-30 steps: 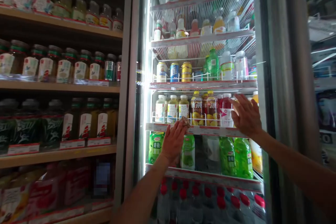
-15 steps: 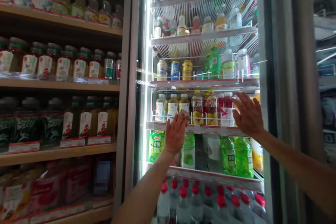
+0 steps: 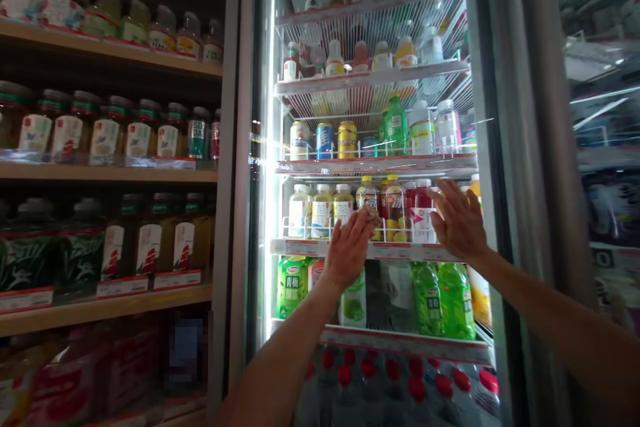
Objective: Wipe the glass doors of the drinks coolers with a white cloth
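Note:
My left hand [image 3: 346, 250] lies against the glass door of the drinks fridge, in front of the middle shelf. A small crumpled brownish cloth [image 3: 371, 215] shows at its fingertips, pressed to the glass; most of it is hidden by the hand. My right hand [image 3: 459, 223] is open with fingers spread, on or very near the glass at the right and holding nothing. Behind the glass between them are yellow-capped tea bottles [image 3: 393, 203] and a red drink bottle [image 3: 423, 210].
Wooden shelves [image 3: 115, 175] with rows of bottles stand left of the fridge. A metal door frame [image 3: 543, 167] runs up the right side. Inside are green bottles [image 3: 427, 297], cans [image 3: 347, 140] and, at the bottom, red-capped water bottles [image 3: 345, 377].
My left hand has slid right across the glass with the cloth, closer to my right hand. My right hand stays at about the same spot on the door; the view has shifted slightly.

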Demonstrator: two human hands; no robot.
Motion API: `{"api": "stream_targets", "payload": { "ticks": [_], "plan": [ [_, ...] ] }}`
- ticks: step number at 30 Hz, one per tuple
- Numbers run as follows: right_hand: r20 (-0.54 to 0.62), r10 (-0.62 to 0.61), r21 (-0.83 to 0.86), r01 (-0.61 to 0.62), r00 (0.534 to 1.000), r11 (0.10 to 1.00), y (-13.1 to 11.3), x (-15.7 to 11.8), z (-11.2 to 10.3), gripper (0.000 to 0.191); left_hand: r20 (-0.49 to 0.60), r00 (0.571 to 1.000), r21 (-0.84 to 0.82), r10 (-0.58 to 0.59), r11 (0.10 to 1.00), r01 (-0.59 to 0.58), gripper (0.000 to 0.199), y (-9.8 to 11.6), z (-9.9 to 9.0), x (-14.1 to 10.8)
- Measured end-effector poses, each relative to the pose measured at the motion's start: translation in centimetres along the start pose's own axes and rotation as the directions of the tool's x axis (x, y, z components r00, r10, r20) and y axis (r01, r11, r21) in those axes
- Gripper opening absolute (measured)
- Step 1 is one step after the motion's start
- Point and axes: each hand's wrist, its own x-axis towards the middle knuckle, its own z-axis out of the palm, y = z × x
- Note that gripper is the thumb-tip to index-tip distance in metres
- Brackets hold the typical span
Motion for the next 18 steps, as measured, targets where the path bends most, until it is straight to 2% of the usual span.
{"api": "stream_targets", "payload": {
  "ticks": [2, 3, 4, 5, 6, 7, 8, 9, 10, 12, 13, 15, 16, 18],
  "plan": [
    [0.005, 0.013, -0.002, -0.013, 1.0, 1.0, 0.0, 0.0, 0.1, 0.041, -0.028, 0.99, 0.025, -0.14, 0.99, 0.14, 0.048, -3.6, -0.9, 0.3],
    [0.007, 0.024, -0.003, -0.024, 1.0, 1.0, -0.1, 0.0, 0.2, 0.041, -0.076, 0.95, 0.039, -0.304, 0.951, 0.307, 0.048, -5.3, -1.3, 0.5],
    [0.009, 0.035, -0.004, -0.035, 0.999, 0.999, -0.1, 0.0, 0.2, 0.042, -0.126, 0.904, 0.032, -0.408, 0.909, 0.415, 0.048, -6.4, -1.6, 0.8],
    [0.013, 0.044, -0.004, -0.044, 0.999, 0.999, -0.2, 0.0, 0.2, 0.043, -0.166, 0.864, 0.021, -0.476, 0.874, 0.485, 0.049, -6.8, -1.7, 1.1],
    [0.017, 0.05, -0.003, -0.05, 0.999, 0.999, -0.2, 0.0, 0.2, 0.043, -0.189, 0.843, 0.009, -0.503, 0.858, 0.514, 0.049, -6.5, -1.6, 1.4],
    [0.018, 0.053, 0.0, -0.053, 0.998, 0.999, -0.2, 0.0, 0.2, 0.044, -0.188, 0.861, -0.002, -0.473, 0.876, 0.481, 0.049, -5.4, -1.3, 1.6],
    [0.018, 0.051, 0.003, -0.051, 0.999, 0.999, -0.2, 0.0, 0.2, 0.044, -0.166, 0.898, -0.007, -0.407, 0.912, 0.411, 0.048, -3.8, -0.9, 1.9],
    [0.017, 0.046, 0.006, -0.046, 0.999, 0.999, -0.2, 0.0, 0.2, 0.043, -0.13, 0.94, -0.015, -0.315, 0.949, 0.315, 0.047, -1.9, -0.4, 2.0],
    [0.017, 0.037, 0.008, -0.037, 0.999, 0.999, -0.2, 0.1, 0.1, 0.043, -0.076, 0.983, -0.024, -0.166, 0.986, 0.164, 0.048, -0.3, 0.1, 2.2],
    [0.016, 0.021, 0.005, -0.021, 1.0, 1.0, -0.1, 0.1, 0.0, 0.042, -0.022, 0.999, -0.034, 0.027, 0.999, -0.027, 0.048, 1.5, 0.6, 2.5],
    [0.016, 0.017, 0.003, -0.017, 1.0, 1.0, -0.1, 0.1, 0.0, 0.041, -0.011, 0.997, -0.034, 0.072, 0.997, -0.072, 0.047, 1.2, 0.5, 2.7],
    [0.018, 0.017, 0.0, -0.017, 1.0, 1.0, -0.1, 0.1, 0.0, 0.041, -0.017, 0.999, -0.028, 0.027, 0.999, -0.028, 0.046, -1.4, -0.2, 3.1],
    [0.022, 0.022, -0.002, -0.022, 1.0, 1.0, -0.2, 0.1, -0.1, 0.041, -0.039, 0.996, -0.019, -0.086, 0.996, 0.085, 0.046, -3.4, -0.7, 3.4],
    [0.033, 0.037, -0.002, -0.037, 0.999, 0.999, -0.3, 0.2, -0.1, 0.041, -0.101, 0.93, -0.011, -0.355, 0.935, 0.355, 0.046, -7.0, -1.7, 4.1]
  ]
}}
